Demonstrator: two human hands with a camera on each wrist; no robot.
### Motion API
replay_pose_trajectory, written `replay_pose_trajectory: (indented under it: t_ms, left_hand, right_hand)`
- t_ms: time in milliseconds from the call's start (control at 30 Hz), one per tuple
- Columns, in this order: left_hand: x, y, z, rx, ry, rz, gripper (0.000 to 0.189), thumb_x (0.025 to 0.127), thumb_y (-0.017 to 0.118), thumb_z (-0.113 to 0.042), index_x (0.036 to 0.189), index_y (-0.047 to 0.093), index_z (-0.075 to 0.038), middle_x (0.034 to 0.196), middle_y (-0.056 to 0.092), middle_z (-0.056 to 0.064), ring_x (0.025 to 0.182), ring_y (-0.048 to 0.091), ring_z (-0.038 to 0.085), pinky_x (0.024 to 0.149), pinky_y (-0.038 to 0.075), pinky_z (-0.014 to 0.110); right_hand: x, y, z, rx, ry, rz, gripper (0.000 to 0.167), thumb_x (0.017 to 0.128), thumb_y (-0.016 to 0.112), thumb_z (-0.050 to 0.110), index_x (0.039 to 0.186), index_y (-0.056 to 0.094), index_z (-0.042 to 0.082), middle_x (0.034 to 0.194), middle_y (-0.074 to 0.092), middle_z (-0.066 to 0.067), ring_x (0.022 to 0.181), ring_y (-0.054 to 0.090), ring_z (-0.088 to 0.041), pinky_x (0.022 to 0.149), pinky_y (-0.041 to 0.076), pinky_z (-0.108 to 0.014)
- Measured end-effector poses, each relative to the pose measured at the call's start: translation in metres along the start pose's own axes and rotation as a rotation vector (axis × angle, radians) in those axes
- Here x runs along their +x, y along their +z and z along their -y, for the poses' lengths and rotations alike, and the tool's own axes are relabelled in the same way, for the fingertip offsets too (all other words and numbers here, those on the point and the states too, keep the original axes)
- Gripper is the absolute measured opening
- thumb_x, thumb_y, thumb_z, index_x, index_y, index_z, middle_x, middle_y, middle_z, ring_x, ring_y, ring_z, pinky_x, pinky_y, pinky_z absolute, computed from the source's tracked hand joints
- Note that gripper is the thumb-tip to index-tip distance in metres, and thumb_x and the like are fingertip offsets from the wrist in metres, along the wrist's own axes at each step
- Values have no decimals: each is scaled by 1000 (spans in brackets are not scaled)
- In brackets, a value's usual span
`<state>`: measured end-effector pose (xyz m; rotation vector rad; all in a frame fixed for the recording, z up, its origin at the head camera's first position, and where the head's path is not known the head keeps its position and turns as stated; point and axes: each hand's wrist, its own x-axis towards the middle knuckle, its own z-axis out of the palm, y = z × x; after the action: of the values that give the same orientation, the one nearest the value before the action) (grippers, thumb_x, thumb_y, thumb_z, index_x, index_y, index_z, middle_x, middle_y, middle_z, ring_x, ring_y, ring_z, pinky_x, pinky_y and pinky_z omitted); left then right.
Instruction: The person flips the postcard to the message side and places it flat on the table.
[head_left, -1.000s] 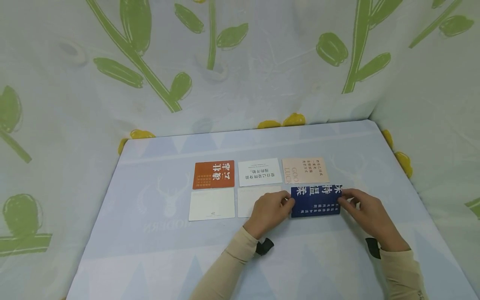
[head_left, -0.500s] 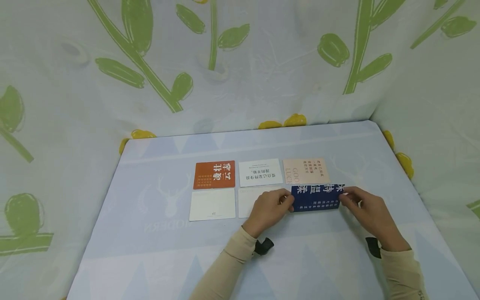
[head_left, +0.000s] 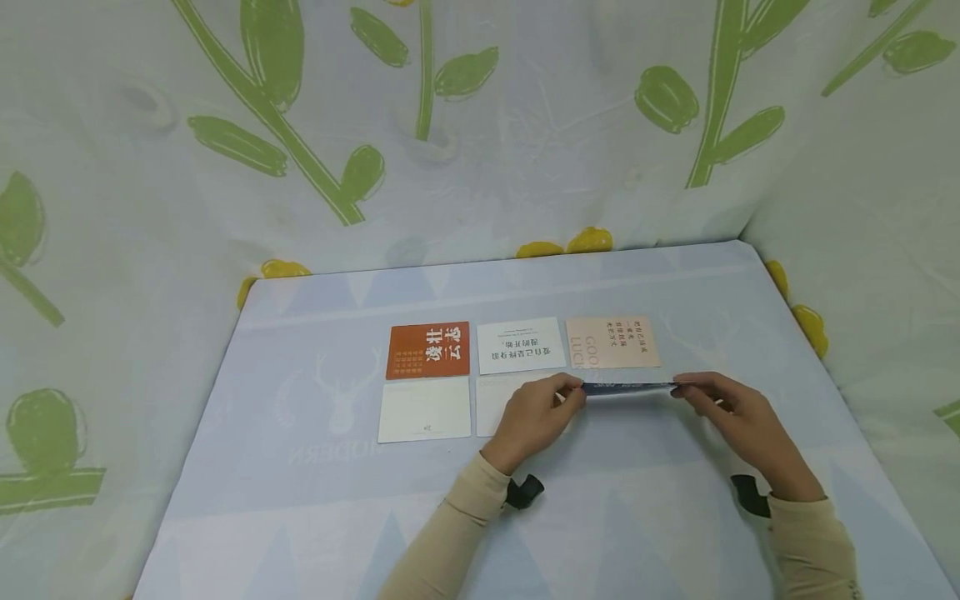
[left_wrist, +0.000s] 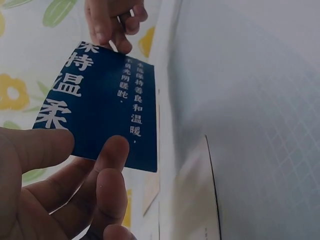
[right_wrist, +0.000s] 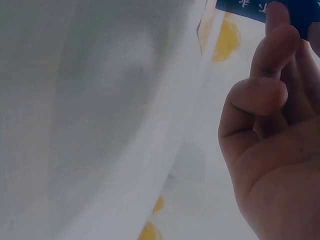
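Observation:
Between my two hands a dark blue card [left_wrist: 107, 100] with white Chinese characters is held up off the table. Its printed side shows fully in the left wrist view, while in the head view it appears as a thin edge-on strip. My left hand [head_left: 534, 418] pinches one short end, and my right hand [head_left: 738, 421] pinches the opposite end. A pink card [head_left: 618, 342] lies just beyond it. Left hand and forearm partly cover a pale card [head_left: 492, 403] on the table. The blue card's upper corner shows in the right wrist view above the curled right fingers [right_wrist: 270, 55].
An orange card [head_left: 408, 354] and a white card [head_left: 521, 346] complete the back row with the pink one. Below the orange card lies a cream card [head_left: 424, 412]. The pale blue patterned table [head_left: 300, 492] meets a leaf-print cloth [head_left: 525, 167] behind.
The blue card has tilted from showing its printed face to nearly edge-on in the head view. Both hands keep their pinch and stay nearly in place. The cards on the table have not moved.

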<state>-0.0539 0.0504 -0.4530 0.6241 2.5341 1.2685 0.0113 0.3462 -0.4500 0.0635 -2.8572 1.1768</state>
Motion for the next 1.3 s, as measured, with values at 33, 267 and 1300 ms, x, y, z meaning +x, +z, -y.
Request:
replay_pose_trajectory:
  t_ms: [33, 267, 1300]
  left_hand:
    - [0, 0, 1, -5, 1, 1, 29, 99, 53, -37, 118, 70, -23, 95, 69, -13, 65, 55, 0, 52, 43, 19]
    - [1, -3, 3, -28, 42, -8, 29, 99, 53, -32, 121, 69, -21, 108, 70, -10, 65, 55, 2, 52, 44, 19]
    - [3, 8, 2, 346, 157, -98, 29, 97, 57, -34, 123, 67, -25, 112, 70, -7, 77, 56, 4, 62, 41, 16]
  right_hand:
    - [0, 0, 0, 6, -2, 4, 27, 100, 56, 25, 125, 64, 21, 110, 72, -1, 94, 58, 9, 71, 49, -15]
    - [-1, -3, 2, 23, 23, 12, 29, 103, 49, 26, 128, 63, 20, 105, 67, -7, 86, 57, -4, 69, 43, -17]
    - [0, 1, 1, -50, 78, 6, 30, 100, 54, 36, 125, 64, 24, 128, 64, -6, 99, 46, 17, 76, 43, -14]
